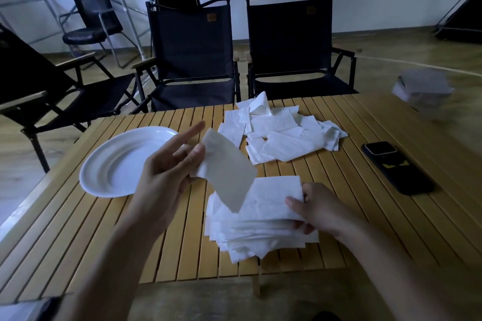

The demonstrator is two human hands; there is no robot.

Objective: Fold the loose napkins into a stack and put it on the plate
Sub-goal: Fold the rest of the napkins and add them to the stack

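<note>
Bare table (pixel 167 237) lies between plate (pixel 109 177) and stack (pixel 260 229).

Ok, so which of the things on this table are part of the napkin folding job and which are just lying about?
Job: folded stack, gripped by the right hand; single napkin, pinched in the left hand; loose napkin pile; white plate.
Lying about: black phone; blurred whitish object, far right.

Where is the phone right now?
In the head view, the phone lies flat on the right side of the wooden table. It is just right of the loose napkins and a little beyond the right hand.
</note>
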